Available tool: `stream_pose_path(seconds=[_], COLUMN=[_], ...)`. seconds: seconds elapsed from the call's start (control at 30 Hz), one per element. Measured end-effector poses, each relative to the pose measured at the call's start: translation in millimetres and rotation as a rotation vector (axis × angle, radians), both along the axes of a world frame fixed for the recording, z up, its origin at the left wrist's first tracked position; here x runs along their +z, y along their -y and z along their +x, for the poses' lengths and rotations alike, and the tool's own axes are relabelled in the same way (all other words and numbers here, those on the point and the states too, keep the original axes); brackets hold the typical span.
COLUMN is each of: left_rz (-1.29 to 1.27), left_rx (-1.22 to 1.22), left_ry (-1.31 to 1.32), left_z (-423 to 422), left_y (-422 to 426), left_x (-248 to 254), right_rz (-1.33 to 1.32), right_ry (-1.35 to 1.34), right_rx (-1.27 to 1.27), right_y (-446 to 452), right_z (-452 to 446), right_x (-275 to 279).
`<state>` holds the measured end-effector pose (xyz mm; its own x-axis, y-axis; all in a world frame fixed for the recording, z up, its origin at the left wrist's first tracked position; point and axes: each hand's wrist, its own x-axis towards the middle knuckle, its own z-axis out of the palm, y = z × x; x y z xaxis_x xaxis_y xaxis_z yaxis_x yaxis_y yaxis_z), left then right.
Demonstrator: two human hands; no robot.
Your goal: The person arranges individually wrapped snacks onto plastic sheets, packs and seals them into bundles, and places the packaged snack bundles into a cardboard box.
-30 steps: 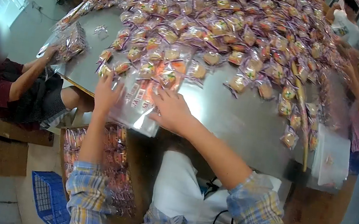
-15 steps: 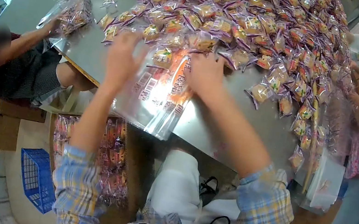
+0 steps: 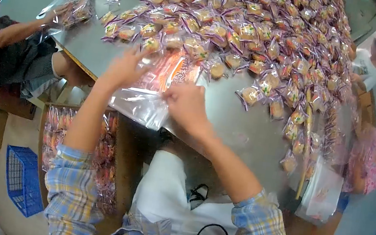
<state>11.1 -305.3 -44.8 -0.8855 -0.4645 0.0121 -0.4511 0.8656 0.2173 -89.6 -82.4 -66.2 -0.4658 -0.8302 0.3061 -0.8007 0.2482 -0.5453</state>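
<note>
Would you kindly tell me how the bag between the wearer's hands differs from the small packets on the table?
The bag is larger than each of the packets. The bag bears large orange print, while the packets have purple edging. The bag sits at the table's near edge; the packets mostly spread farther back. Both show shiny, see-through plastic.

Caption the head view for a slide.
Left hand and right hand at a clear printed bag beside heaped wrapped snacks on a shiny table.

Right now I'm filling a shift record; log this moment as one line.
left hand: blurred, at printed bag; right hand: pinching bag; wrapped packets: heaped beyond, on table
</note>
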Motion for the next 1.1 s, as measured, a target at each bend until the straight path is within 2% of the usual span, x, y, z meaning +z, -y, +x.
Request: stream_pose_path(seconds=[0.03,0.13,0.17,0.23,0.3,0.37,0.4,0.43,0.53,0.57,0.67,0.7,0.8,0.97,1.1], left_rz=[0.005,0.172,0.188,0.225,-0.223,0.18,0.182,0.131,-0.015,-0.072,-0.033,-0.044,-0.071,-0.125,-0.122], left_rx=[0.017,0.079,0.169,0.366,0.222,0.179,0.089,0.042,-0.062,-0.092,-0.02,-0.007,0.023,0.052,0.07], left_ry=[-0.206,-0.714,-0.829,-1.078,-0.979,-0.732,-0.552,-0.505,-0.34,-0.286,-0.346,-0.348,-0.327,-0.294,-0.232], left_z=[7.3,43.8,55.7,83.2,95.0,106.7,110.6,111.0,114.2,117.2,119.7,119.4,120.7,120.4,121.2], left_y=[-1.3,-23.1,-38.8,-81.1,-113.5,-129.4,-129.9,-128.7,-126.6,-124.7,-132.7,-134.0,-135.2,-133.4,-132.7], left_x=[0.8,33.7,33.7,25.5,11.5,-7.1,-8.5,-18.5,-57.2,-64.6,-56.0,-54.6,-54.6,-58.0,-54.1], right_rz=[-0.156,-0.442,-0.411,-0.352,-0.313,-0.201,-0.142,-0.145,-0.006,-0.076,-0.231,-0.313,-0.368,-0.479,-0.746], right_ry=[0.166,-0.049,0.233,0.228,0.22,0.045,-0.04,-0.16,-0.266,-0.273,-0.133,0.008,0.207,0.617,0.98], right_rx=[-0.029,-0.164,-0.028,-0.027,-0.023,-0.053,-0.071,-0.07,-0.029,-0.05,-0.054,-0.027,-0.081,-0.027,-0.055], right_y=[4.6,19.0,21.6,29.8,39.5,47.5,48.2,45.9,24.5,23.3,12.6,14.5,13.3,8.9,14.2], right_z=[-8.5,-22.5,-27.0,-26.4,-27.8,-33.2,-33.9,-30.9,-16.9,-19.9,-26.5,-36.1,-44.2,-48.1,-69.0], right_x=[3.9,27.2,43.4,59.0,72.0,80.2,81.0,83.8,98.1,89.2,88.7,84.6,91.9,96.4,129.2])
